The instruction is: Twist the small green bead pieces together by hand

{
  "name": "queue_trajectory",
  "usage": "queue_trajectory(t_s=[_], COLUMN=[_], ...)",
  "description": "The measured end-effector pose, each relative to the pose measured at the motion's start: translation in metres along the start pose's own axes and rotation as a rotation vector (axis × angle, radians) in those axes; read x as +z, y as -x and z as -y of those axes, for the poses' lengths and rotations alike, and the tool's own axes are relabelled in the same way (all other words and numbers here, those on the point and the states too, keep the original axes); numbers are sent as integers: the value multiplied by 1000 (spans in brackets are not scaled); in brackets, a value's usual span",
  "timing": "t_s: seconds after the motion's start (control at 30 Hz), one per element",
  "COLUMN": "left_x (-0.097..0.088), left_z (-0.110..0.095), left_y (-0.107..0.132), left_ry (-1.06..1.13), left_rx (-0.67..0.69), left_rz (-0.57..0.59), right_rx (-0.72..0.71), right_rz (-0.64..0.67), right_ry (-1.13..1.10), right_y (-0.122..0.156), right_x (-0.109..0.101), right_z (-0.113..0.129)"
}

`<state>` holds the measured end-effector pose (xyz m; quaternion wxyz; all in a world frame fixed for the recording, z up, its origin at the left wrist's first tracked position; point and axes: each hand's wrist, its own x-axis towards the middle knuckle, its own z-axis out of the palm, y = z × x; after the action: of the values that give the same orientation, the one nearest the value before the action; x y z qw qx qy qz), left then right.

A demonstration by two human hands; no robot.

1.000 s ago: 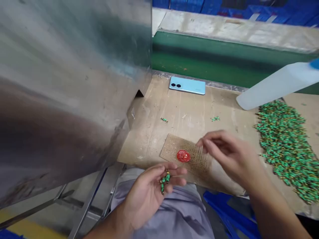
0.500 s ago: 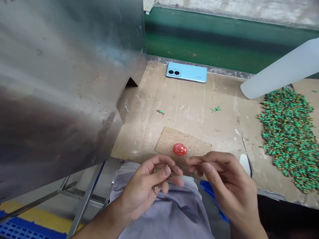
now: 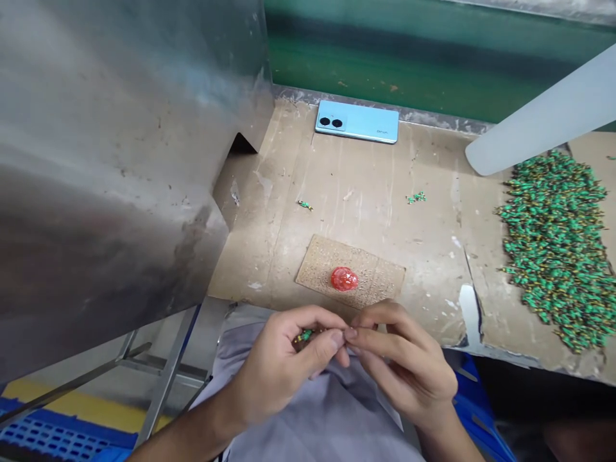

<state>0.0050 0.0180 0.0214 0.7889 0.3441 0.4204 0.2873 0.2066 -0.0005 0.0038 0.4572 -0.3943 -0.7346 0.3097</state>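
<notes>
Small green pieces (image 3: 304,336) are showing inside the curl of the person's left hand (image 3: 283,362), low over the lap's grey clothing (image 3: 332,423). That hand is folding its fingers around them, its thumb reaching toward the other hand. The right hand (image 3: 409,362) is bringing its fingertips in to meet the left's, the two hands touching at the tips; whether the right is pinching a piece there I cannot tell, since the fingers are covering the spot. Just beyond them, a glossy red lump (image 3: 344,278) is sitting on a speckled brown card (image 3: 380,276), which is lying near the edge of the cardboard-covered table (image 3: 375,173). Farther back, one loose green piece (image 3: 305,205) is lying by itself, and a little green cluster (image 3: 416,197) is resting well to its right. Over on the right, a broad heap of green pieces (image 3: 558,250) is spreading across the tabletop, with a whitish cylinder (image 3: 539,115) leaning across the view by its far end. A light blue phone (image 3: 366,122) is lying camera side up near the back, and a big metal panel (image 3: 120,160) is filling the left side.
</notes>
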Motion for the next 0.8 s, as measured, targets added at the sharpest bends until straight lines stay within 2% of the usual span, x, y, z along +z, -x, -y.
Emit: queue_trajectory(t_s=[0.3,0.43,0.53,0.7,0.8], left_x=[3,4,5,2,-4], left_z=[-3,-3,-2,-2,-1], left_y=[6,7,7,6,3], left_ry=[-274,-425,-489,-383,-154], left_rx=[142,240,262,183,103], left_rz=[-105,-177,-200,-181,-195], right_rx=[64,2,-11,47,154], right_rz=[12,62,99,54,2], right_ry=[69,193,230,188,206], right_y=[-8,-5,-2,-10,-20], right_x=[3,0,0,1,-5], right_z=[4,3,3,3,0])
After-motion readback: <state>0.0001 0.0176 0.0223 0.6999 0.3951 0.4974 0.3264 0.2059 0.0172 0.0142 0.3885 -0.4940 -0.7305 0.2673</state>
